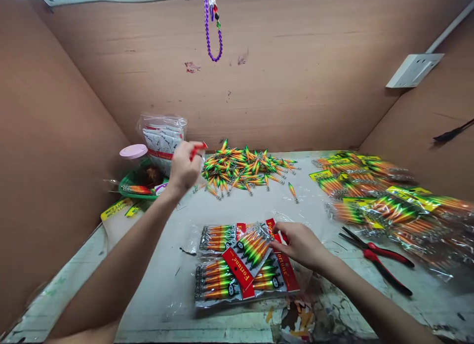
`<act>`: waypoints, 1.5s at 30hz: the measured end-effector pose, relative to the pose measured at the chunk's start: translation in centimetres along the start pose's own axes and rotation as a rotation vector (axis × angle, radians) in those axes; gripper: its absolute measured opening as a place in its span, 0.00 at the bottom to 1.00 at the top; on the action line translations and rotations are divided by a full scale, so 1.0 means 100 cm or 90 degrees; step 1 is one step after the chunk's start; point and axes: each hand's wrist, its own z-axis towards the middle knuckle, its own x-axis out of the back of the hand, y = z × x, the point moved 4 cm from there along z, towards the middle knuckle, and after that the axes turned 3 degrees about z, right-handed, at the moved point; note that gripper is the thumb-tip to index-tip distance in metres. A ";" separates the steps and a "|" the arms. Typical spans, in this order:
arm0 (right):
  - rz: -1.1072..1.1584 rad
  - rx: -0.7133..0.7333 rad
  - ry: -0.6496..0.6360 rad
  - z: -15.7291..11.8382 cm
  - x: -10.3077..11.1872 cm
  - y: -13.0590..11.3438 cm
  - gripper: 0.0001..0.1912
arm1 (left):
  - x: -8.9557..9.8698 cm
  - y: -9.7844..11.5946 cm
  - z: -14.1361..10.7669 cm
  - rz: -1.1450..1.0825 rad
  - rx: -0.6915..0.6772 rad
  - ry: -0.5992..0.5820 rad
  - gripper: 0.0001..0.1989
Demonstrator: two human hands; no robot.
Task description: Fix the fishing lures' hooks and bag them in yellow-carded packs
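Observation:
My left hand (186, 167) is raised at centre left, closed on a clear bag with a red header that is partly hidden by the fingers. Beside it lies a heap of green and orange lures (244, 169). My right hand (296, 243) pinches the edge of a filled packet (250, 255) with a red header, tilted on top of the other packets. Under it, more red-header packets of lures (215, 280) lie near the front of the table.
Yellow-header packets (400, 210) spread over the right side, with red-handled pliers (385, 255) in front. At the back left are a plastic bag of flat packs (161, 136), a pink-lidded jar (133, 152) and a green basket (128, 186).

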 end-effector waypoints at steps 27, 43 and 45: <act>0.229 0.101 -0.092 -0.016 0.050 -0.050 0.14 | 0.006 0.044 -0.205 0.105 -0.595 -0.167 0.05; -0.043 0.393 -0.185 -0.041 0.002 -0.098 0.14 | 0.013 0.065 -0.176 -0.088 -0.409 -0.161 0.09; -0.052 0.403 -0.211 -0.038 -0.004 -0.101 0.11 | 0.010 0.065 -0.173 -0.121 -0.367 -0.166 0.09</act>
